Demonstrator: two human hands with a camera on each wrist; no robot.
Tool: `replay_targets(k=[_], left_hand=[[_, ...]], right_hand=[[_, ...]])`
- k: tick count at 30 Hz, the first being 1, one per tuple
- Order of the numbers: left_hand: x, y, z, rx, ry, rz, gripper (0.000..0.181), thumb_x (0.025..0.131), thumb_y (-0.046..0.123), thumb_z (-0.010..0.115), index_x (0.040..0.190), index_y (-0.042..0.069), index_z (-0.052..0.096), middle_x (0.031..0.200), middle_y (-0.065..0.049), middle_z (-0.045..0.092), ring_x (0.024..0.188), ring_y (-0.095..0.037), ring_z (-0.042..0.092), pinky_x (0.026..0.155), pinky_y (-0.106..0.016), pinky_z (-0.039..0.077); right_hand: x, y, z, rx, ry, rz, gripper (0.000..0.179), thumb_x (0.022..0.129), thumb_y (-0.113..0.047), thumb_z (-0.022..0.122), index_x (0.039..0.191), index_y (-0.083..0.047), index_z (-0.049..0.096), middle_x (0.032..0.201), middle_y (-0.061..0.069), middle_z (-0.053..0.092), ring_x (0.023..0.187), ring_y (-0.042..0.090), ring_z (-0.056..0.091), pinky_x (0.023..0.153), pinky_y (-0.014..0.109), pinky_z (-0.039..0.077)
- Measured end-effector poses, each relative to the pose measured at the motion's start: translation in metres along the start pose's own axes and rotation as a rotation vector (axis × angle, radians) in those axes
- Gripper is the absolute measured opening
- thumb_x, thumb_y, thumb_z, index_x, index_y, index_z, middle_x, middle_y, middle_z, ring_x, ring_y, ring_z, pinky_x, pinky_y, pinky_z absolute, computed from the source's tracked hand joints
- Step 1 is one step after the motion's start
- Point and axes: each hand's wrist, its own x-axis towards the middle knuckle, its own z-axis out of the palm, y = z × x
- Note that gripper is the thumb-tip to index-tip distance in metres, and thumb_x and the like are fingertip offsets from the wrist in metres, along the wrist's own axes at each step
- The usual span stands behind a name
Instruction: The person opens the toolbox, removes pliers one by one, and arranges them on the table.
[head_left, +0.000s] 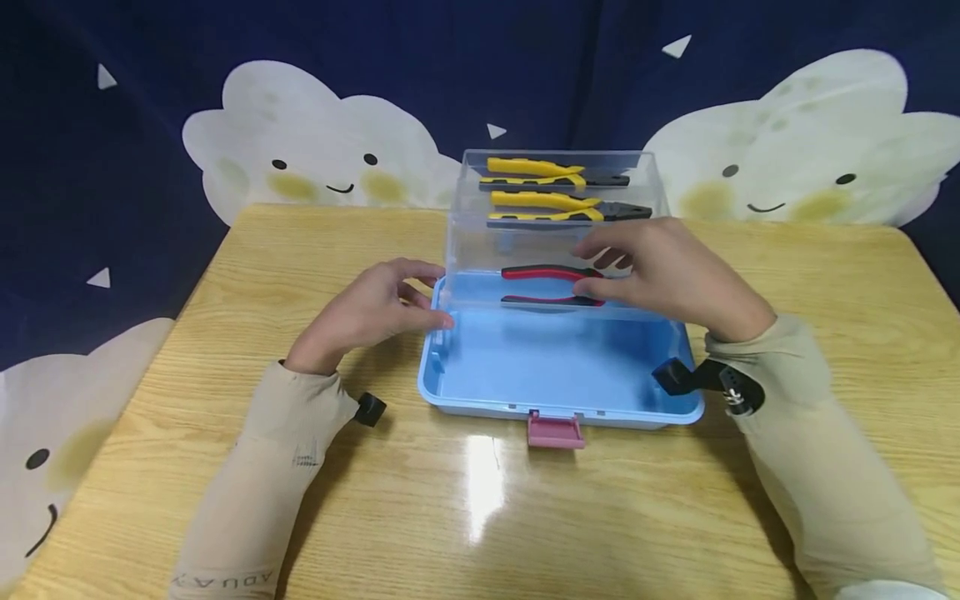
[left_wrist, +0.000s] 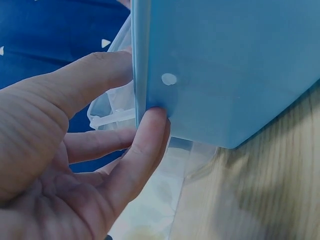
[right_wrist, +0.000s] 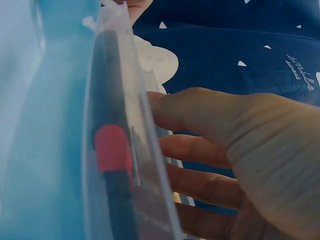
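A light-blue storage box (head_left: 555,358) stands on the table with its clear tiered trays (head_left: 472,242) raised at the back. My left hand (head_left: 375,304) holds the box's left rim, thumb and fingers on either side of the wall in the left wrist view. Pliers with red-and-black handles (head_left: 547,272) lie in the lowest tray; my right hand (head_left: 652,267) covers their head in the head view. In the right wrist view, the fingers of that hand are extended beside the tray's clear wall. Two yellow-handled pliers (head_left: 543,200) lie in the upper trays.
A pink latch (head_left: 555,431) hangs down at the box's front. The box rests on a wooden table (head_left: 360,500). Behind the table hangs a dark blue curtain (head_left: 420,50) printed with clouds and triangles.
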Motion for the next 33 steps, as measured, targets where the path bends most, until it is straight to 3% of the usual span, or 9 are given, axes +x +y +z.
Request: replay_targets(k=[7, 14, 23, 33], left_hand=[[0.001, 0.002, 0.0, 0.0, -0.014, 0.01, 0.071, 0.084, 0.033, 0.087, 0.146, 0.014, 0.057, 0.13, -0.009, 0.065, 0.109, -0.024, 0.066, 0.086, -0.033, 0.054], [-0.002, 0.002, -0.001, -0.006, -0.006, 0.002, 0.072, 0.085, 0.032, 0.086, 0.147, 0.014, 0.056, 0.136, -0.007, 0.062, 0.113, -0.023, 0.065, 0.088, -0.033, 0.054], [-0.001, 0.002, 0.0, -0.01, -0.007, -0.003, 0.072, 0.084, 0.032, 0.087, 0.147, 0.014, 0.056, 0.129, -0.007, 0.065, 0.109, -0.023, 0.065, 0.083, -0.03, 0.054], [-0.001, 0.002, 0.001, -0.013, -0.001, -0.006, 0.071, 0.085, 0.032, 0.086, 0.146, 0.014, 0.056, 0.132, -0.008, 0.064, 0.109, -0.023, 0.065, 0.085, -0.032, 0.054]], right_hand=[[-0.005, 0.006, -0.001, 0.006, 0.003, 0.006, 0.04, 0.087, -0.031, 0.085, 0.122, -0.013, 0.075, 0.116, 0.007, 0.078, 0.1, 0.024, 0.077, 0.085, 0.045, 0.063], [-0.001, 0.01, 0.001, 0.035, -0.036, 0.012, 0.047, 0.083, -0.033, 0.088, 0.125, -0.014, 0.074, 0.115, 0.006, 0.077, 0.102, 0.022, 0.076, 0.088, 0.045, 0.062], [-0.001, 0.011, 0.003, 0.092, -0.066, 0.051, 0.054, 0.084, -0.032, 0.088, 0.132, -0.015, 0.07, 0.121, 0.008, 0.075, 0.106, 0.023, 0.074, 0.09, 0.045, 0.062], [-0.001, 0.013, 0.007, 0.052, -0.048, 0.02, 0.046, 0.086, -0.03, 0.086, 0.128, -0.016, 0.074, 0.113, 0.003, 0.077, 0.094, 0.018, 0.069, 0.08, 0.035, 0.058]])
